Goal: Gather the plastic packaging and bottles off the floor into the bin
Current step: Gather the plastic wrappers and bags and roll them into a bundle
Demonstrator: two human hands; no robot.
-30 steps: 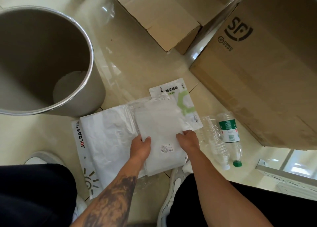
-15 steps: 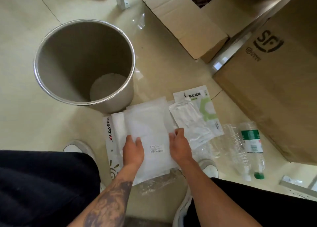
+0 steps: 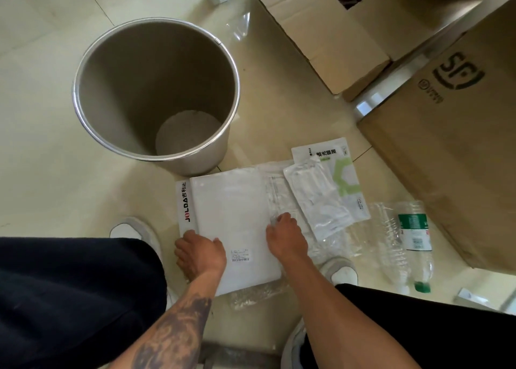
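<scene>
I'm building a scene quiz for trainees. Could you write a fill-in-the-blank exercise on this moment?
1. The metal bin holds ____ packaging.
2. The bottle with the green label lies on the ____.
3. Both hands, left hand and right hand, are on the ____ bag.

Missing words: no; floor; white

Left hand [image 3: 199,254] low with fingers curled, right hand [image 3: 287,236] beside it, knuckles up

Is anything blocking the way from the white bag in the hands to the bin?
Nothing visible. The white bag, gripped at its near edge by the left hand and right hand, lies beside the bin, whose mouth is open and looks empty.
</scene>
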